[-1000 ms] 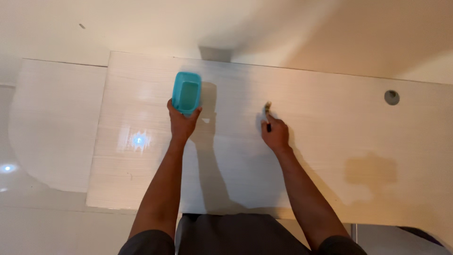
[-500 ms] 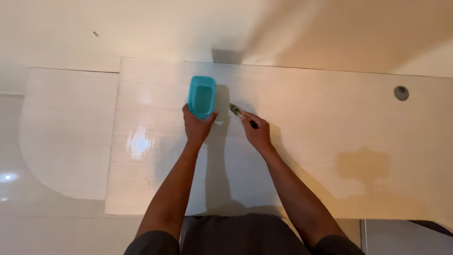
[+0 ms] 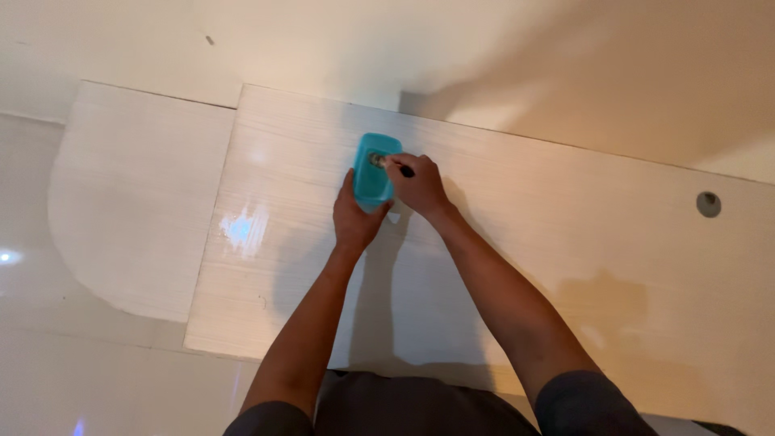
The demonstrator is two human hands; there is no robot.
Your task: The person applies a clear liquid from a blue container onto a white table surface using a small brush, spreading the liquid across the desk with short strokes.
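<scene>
A small turquoise plastic container (image 3: 372,169) stands on the pale wood-grain desk (image 3: 517,242). My left hand (image 3: 356,220) grips its near end from below. My right hand (image 3: 417,185) holds a small dark-handled brush (image 3: 391,164) by its handle, and the brush's head is dipped into the container's open top. Both forearms reach forward from the bottom of the view.
A round cable hole (image 3: 708,203) sits at the desk's far right. A lower rounded side panel (image 3: 129,210) adjoins the desk on the left. A darker patch (image 3: 605,303) marks the desk surface at the right. The wall runs along the desk's far edge.
My right hand has swung the brush left from the desk surface into the container. The left hand has kept hold of the container. The camera view has shifted a little.
</scene>
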